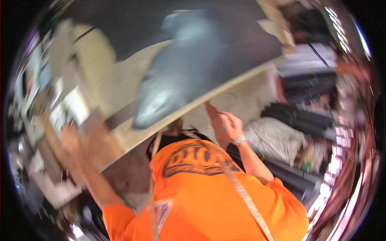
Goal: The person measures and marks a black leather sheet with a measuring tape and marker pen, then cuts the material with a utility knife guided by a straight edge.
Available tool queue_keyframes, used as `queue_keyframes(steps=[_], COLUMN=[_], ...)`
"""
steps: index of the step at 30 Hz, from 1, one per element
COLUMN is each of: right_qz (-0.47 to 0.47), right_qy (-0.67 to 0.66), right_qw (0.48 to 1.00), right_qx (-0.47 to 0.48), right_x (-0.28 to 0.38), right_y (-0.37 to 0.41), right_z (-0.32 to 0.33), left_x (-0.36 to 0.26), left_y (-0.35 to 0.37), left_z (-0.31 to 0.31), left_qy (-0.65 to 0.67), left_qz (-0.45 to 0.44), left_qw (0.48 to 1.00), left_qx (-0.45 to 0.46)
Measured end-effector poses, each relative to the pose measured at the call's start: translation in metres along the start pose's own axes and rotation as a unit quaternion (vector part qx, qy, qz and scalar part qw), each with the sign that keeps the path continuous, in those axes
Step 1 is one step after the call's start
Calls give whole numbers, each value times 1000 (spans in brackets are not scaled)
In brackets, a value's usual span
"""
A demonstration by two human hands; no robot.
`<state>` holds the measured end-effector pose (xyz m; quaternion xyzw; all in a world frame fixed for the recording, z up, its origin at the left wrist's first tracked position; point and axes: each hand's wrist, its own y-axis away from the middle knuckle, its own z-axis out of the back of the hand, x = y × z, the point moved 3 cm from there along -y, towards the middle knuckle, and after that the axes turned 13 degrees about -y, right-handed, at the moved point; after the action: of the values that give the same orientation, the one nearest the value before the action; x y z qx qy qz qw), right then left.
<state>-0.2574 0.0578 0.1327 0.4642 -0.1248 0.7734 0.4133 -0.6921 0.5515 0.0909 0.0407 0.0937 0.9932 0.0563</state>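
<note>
My left hand [70,135] reaches out to the left, beside a white sheet [76,106] and a brown panel [100,136]. Motion smears its fingers. Closer to my body, my right hand [231,126], with a metal-band watch [240,140] on the wrist, is held just in front of the table's near edge. Its fingers are bent together at a flat reddish-brown piece [217,124] that stands nearly edge-on. Across the table lies a dark, glossy sheet of material [181,68], with pale beige pieces [94,52] to its left.
The table's wooden edge [217,90] runs slantwise in front of me. To the right are dark rolls [295,118], a pale wrapped bundle [275,138] and stacked folded material [307,60]. A measuring tape [251,205] hangs over my orange shirt [209,197].
</note>
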Motion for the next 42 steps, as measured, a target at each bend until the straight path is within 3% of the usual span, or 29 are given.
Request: queue_keyframes(steps=[1,2,6,8,10,11,12,13,15,16,18,25,27,28,29,30,33,37,42], right_qz=[55,52,174,212,280,295,310,315,322,318,316,327,349,343,297,268,241,236,126], right_qy=[8,-40,-40,-80,-145,-164,-184,-193,-215,-219,-224,-239,-219,-210,-202,-181,-149,-105,-219], right_qw=[998,998,983,971,943,933,921,915,906,907,907,901,901,908,928,942,958,965,967], right_qx=[3,7,37,74,105,126,148,162,171,171,167,157,135,120,103,90,49,42,-29], right_x=[2,6,60,85,102,111,119,120,114,108,91,-2,-36,-55,-69,-82,-127,-165,-170], right_y=[-7,-14,-35,-41,-48,-49,-50,-52,-57,-60,-69,-108,-133,-137,-139,-151,-172,-202,-209], right_z=[-1,-8,-26,-47,-74,-80,-83,-84,-74,-65,-37,83,138,162,189,222,292,340,346], left_x=[12,32,22,-18,-112,-155,-201,-235,-282,-299,-328,-461,-511,-538,-559,-584,-632,-652,-657], left_y=[-11,-28,-8,19,84,116,151,179,214,230,247,311,324,333,341,344,335,297,283], left_z=[-18,-40,-11,-3,25,12,35,40,29,29,15,4,-18,-8,-15,-8,-17,-35,-25], left_qy=[-33,-59,143,314,364,532,527,538,581,643,689,634,588,458,416,369,137,36,-4], left_qz=[-42,-100,-21,-56,-210,-153,-198,-169,-224,-206,-138,-162,-236,-252,-277,-362,-458,-461,-534], left_qw=[996,985,971,939,907,827,799,786,725,659,608,609,655,785,836,852,866,882,843], left_qx=[-66,-130,-190,-127,-20,95,213,252,294,331,371,449,412,333,226,82,-145,-85,-62])
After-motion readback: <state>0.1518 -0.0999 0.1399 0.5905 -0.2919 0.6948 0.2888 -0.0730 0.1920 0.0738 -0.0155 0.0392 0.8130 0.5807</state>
